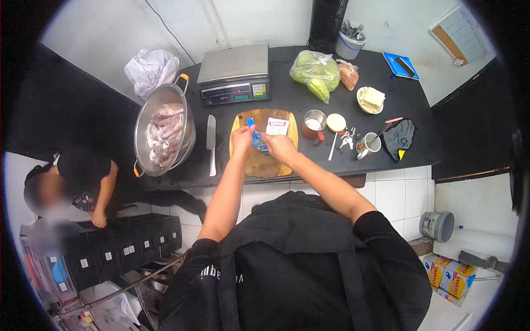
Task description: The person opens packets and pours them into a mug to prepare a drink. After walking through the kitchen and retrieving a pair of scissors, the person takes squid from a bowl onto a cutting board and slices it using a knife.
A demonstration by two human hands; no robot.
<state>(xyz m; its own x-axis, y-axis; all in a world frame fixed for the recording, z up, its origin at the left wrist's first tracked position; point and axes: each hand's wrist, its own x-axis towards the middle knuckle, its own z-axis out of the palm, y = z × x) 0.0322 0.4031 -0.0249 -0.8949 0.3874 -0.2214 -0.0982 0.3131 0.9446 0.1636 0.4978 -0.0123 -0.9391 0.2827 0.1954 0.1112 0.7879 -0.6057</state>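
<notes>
Over the wooden cutting board [253, 164] I hold a small blue packet [258, 144] between both hands. The fingers of my left hand [242, 140] pinch its upper left part, and my right hand [279, 147] grips its right side. A white packet with a red label [277, 126] lies on the board just beyond my right fingers. To the left of the board a knife [211, 144] rests on the black table. A red mug [314, 133] with something white inside stands right of the board, next to a pale round lid or dish [335, 122].
A metal colander of raw squid-like pieces [165, 132] stands left; a scale [234, 74] is behind the board. Right are bagged green produce [316, 74], a bowl with a pale block [371, 100], keys [348, 139] and a patterned mug [368, 145]. Another person [91, 185] crouches at lower left.
</notes>
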